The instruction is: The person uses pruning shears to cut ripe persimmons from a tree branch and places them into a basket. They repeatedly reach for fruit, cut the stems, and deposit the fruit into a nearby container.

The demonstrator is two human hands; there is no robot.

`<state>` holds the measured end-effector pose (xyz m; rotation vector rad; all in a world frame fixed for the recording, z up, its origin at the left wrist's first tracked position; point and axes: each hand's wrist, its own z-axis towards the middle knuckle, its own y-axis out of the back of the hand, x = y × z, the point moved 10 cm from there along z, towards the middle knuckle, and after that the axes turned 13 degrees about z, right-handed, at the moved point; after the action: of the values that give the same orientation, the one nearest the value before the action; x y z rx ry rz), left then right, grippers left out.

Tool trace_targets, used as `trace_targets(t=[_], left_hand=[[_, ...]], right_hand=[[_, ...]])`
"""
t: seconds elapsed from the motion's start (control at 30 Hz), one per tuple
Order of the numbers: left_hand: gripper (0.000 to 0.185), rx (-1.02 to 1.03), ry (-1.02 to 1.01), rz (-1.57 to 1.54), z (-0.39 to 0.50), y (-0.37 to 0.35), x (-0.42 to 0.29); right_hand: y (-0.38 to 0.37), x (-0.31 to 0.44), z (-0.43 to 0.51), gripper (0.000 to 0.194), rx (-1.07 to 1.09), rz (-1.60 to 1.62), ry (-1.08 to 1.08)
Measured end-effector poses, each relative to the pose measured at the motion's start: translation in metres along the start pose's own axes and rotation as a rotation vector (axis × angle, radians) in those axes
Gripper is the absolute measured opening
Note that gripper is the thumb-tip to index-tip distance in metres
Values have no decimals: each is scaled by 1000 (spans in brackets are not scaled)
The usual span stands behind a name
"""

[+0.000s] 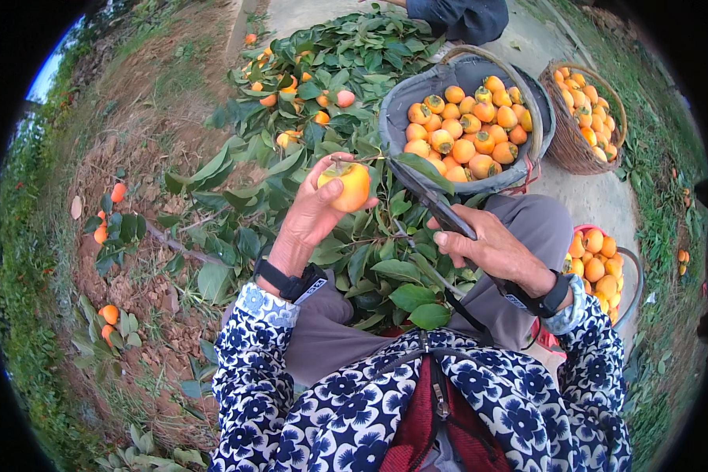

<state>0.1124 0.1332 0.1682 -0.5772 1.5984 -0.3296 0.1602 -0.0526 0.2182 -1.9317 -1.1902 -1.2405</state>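
Note:
My left hand (312,206) holds a yellow-orange persimmon (354,187) by its sides, stem end up. A thin twig (363,158) runs from near its top to the right. My right hand (484,239) is closed around the dark handles of a pair of long-handled shears (442,215), which point up and to the left. Their front end lies beside a leaf near the twig; whether the blades touch the twig cannot be told. Cut leafy persimmon branches (324,248) lie under and between my hands, across my lap.
Ahead to the right stand a cloth-lined basket (392,112) and a wicker basket (557,141), both full of persimmons. A red container (587,229) of persimmons is by my right knee. A leafy pile (366,47) with fruit lies ahead, near another person's dark sleeve (463,17).

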Motion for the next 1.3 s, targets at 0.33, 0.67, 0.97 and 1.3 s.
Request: trace_targets(t=[0.33,0.67,0.97,1.3], left_hand=[[85,-170,-325,1182,-19,-35,-49],[85,-201,-729,1679,-35,-69,-65],[88,-143,-804,1714,-39,-77,-62],[90,-87,-793,1725,-40,-79,-55]], right_hand=[[-2,-7,-2,58,69,-145,-2],[3,-21,-1,62,77,-355,12],[0,-19,-3,68,119,-366,-28],[-3,-22,-2,64,159,-316,-24]])
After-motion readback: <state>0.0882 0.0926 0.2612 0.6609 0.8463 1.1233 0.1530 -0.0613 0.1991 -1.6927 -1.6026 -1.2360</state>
